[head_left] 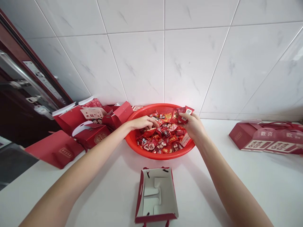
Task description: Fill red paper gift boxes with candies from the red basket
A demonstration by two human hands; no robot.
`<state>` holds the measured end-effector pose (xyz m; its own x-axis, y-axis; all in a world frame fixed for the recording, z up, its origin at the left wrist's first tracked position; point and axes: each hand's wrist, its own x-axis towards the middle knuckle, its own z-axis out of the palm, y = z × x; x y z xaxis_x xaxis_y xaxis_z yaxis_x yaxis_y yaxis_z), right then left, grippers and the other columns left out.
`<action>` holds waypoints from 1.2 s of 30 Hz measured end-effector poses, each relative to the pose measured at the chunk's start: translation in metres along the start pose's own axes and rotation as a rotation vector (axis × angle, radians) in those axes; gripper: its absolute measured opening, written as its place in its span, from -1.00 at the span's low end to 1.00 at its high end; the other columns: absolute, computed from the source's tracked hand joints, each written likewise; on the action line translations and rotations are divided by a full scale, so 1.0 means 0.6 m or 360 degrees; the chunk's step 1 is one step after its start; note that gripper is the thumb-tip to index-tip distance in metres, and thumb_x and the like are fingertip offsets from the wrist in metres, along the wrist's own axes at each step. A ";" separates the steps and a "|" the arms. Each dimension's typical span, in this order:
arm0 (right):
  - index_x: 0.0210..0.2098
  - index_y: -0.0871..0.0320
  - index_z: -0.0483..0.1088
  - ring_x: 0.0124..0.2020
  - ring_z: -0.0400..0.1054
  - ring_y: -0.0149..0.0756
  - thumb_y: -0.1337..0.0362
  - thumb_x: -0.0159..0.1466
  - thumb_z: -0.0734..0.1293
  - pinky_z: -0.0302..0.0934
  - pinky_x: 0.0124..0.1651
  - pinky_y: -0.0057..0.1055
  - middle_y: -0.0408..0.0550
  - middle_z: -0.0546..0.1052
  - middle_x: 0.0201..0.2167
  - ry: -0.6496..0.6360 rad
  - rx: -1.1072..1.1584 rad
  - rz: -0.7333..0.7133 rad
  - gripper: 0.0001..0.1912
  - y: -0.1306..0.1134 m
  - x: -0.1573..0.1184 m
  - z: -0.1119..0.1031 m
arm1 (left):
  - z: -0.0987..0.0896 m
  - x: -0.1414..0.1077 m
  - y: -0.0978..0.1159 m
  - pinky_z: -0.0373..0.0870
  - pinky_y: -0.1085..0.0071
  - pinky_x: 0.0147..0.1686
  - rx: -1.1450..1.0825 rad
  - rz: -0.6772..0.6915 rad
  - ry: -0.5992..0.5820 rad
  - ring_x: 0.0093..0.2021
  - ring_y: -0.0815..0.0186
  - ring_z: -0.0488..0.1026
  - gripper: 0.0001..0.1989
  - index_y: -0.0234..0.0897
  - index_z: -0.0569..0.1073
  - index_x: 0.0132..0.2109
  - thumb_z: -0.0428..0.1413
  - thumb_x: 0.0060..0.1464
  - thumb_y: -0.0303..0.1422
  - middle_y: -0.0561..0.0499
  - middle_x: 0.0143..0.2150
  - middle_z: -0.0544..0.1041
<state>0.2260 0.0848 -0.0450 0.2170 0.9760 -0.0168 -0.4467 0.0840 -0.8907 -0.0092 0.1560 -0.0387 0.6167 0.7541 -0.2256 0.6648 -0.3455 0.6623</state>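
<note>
A red plastic basket [161, 156] full of red-wrapped candies [163, 138] stands against the wall. My left hand [145, 123] reaches over its left side, fingers apart and bent down among the candies, with no candy plainly held. At the basket's right rim, my right hand [194, 126] is closed on red candy packets [187, 114], pinched between thumb and fingers. Nearer to me on the white table lies an upright, open-topped red gift box [175, 195]. Its pale inside shows folded bottom flaps, and its cord handles hang at the ends.
Several red gift boxes and bags [93, 134] crowd the left side of the white table [106, 189]. A row of closed red boxes [267, 138] stands at the right. White wall tiles [139, 63] rise behind the basket, and a dark door [21, 91] is at far left.
</note>
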 end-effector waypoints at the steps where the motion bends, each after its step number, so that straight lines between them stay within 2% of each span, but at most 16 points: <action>1: -0.45 0.14 0.48 -0.39 0.48 -0.30 0.38 -0.02 0.48 0.46 -0.40 -0.41 -0.16 0.59 -0.47 0.0003 -0.0001 0.0002 -0.87 0.000 0.000 0.000 | 0.001 0.000 -0.001 0.39 0.45 -0.32 0.0012 0.0007 -0.0034 -0.24 0.26 0.52 -0.52 -0.29 0.62 -0.07 0.02 -0.16 -0.41 -0.02 -0.13 0.65; 5: -0.46 0.15 0.49 -0.41 0.47 -0.32 0.37 0.00 0.46 0.45 -0.41 -0.43 -0.15 0.58 -0.48 -0.0018 0.0007 0.0007 -0.90 0.000 0.001 0.000 | 0.007 -0.005 0.001 0.42 0.45 -0.22 -0.0001 0.0036 -0.0211 -0.18 0.23 0.55 -0.46 -0.26 0.57 0.08 0.20 -0.13 -0.36 -0.01 -0.16 0.64; 8: -0.47 0.15 0.47 -0.40 0.48 -0.31 0.37 0.00 0.48 0.45 -0.41 -0.42 -0.15 0.58 -0.49 -0.0023 0.0008 0.0013 -0.89 0.000 0.001 -0.001 | 0.010 -0.010 0.009 0.39 0.44 -0.24 0.0154 0.0002 -0.0243 -0.22 0.22 0.55 -0.42 -0.25 0.55 0.13 0.26 -0.10 -0.29 0.00 -0.19 0.64; 14: -0.46 0.14 0.48 -0.39 0.48 -0.28 0.34 -0.03 0.51 0.44 -0.42 -0.41 -0.15 0.57 -0.50 -0.0076 -0.0021 0.0007 -0.84 0.002 0.000 -0.001 | 0.013 -0.014 0.022 0.36 0.49 -0.17 0.0404 -0.0014 -0.0222 -0.17 0.27 0.53 -0.58 -0.18 0.62 0.02 0.26 -0.05 -0.29 0.06 -0.06 0.64; 19: -0.45 0.15 0.51 -0.38 0.48 -0.28 0.32 -0.04 0.49 0.43 -0.43 -0.43 -0.14 0.59 -0.48 -0.0105 -0.0036 0.0006 -0.85 0.004 0.002 -0.004 | 0.014 -0.015 0.032 0.37 0.51 -0.18 0.0500 -0.0094 -0.0295 -0.16 0.28 0.53 -0.55 -0.21 0.62 0.06 0.19 -0.03 -0.38 0.03 -0.02 0.64; 22: -0.44 0.14 0.49 -0.37 0.48 -0.29 0.33 -0.03 0.48 0.44 -0.41 -0.41 -0.14 0.59 -0.46 -0.0046 0.0005 -0.0021 -0.86 0.003 0.002 -0.003 | 0.016 -0.014 0.038 0.37 0.52 -0.21 0.0537 -0.0155 -0.0295 -0.20 0.29 0.54 -0.61 -0.22 0.65 -0.04 0.17 -0.05 -0.41 0.05 -0.10 0.66; 25: -0.46 0.13 0.45 -0.40 0.46 -0.30 0.36 -0.03 0.47 0.44 -0.40 -0.39 -0.16 0.57 -0.48 0.0091 0.0050 -0.0063 -0.86 0.001 0.004 -0.002 | 0.020 -0.014 0.041 0.34 0.50 -0.29 0.0596 -0.0188 -0.0300 -0.27 0.28 0.52 -0.81 -0.24 0.65 -0.28 0.16 -0.06 -0.40 0.04 -0.26 0.66; 27: -0.46 0.12 0.42 -0.41 0.47 -0.30 0.36 -0.02 0.46 0.44 -0.40 -0.39 -0.17 0.56 -0.49 0.0146 0.0074 -0.0105 -0.85 0.000 0.005 -0.002 | 0.021 -0.015 0.041 0.32 0.48 -0.34 0.0644 -0.0183 -0.0280 -0.33 0.28 0.50 -0.88 -0.24 0.61 -0.40 0.16 -0.04 -0.37 0.04 -0.37 0.63; 30: -0.44 0.10 0.41 -0.40 0.48 -0.31 0.34 -0.02 0.45 0.45 -0.38 -0.39 -0.19 0.56 -0.49 0.0214 0.0134 -0.0173 -0.85 0.000 0.006 -0.002 | 0.019 -0.017 0.041 0.29 0.45 -0.38 0.0717 -0.0184 -0.0215 -0.38 0.28 0.48 -0.87 -0.24 0.56 -0.46 0.19 -0.02 -0.31 0.03 -0.41 0.61; 33: -0.43 0.10 0.41 -0.40 0.48 -0.32 0.33 -0.02 0.44 0.46 -0.34 -0.38 -0.21 0.55 -0.48 0.0293 0.0173 -0.0242 -0.84 0.000 0.006 -0.003 | 0.010 -0.010 0.047 0.31 0.44 -0.34 0.0737 -0.0121 -0.0097 -0.34 0.26 0.52 -0.81 -0.25 0.58 -0.38 0.18 0.06 -0.23 0.00 -0.34 0.64; 36: -0.42 0.09 0.40 -0.38 0.49 -0.32 0.32 -0.02 0.45 0.47 -0.30 -0.37 -0.22 0.55 -0.47 0.0323 0.0187 -0.0299 -0.83 -0.001 0.004 -0.002 | 0.007 0.011 0.066 0.34 0.43 -0.21 0.0789 0.0095 0.0068 -0.21 0.22 0.56 -0.81 -0.25 0.63 -0.24 0.14 0.14 -0.28 -0.03 -0.20 0.67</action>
<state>0.2278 0.0868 -0.0449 0.4689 0.8822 0.0425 -0.4771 0.2934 -0.8284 0.0231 0.1453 -0.0169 0.6488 0.7437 -0.1612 0.7557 -0.6047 0.2514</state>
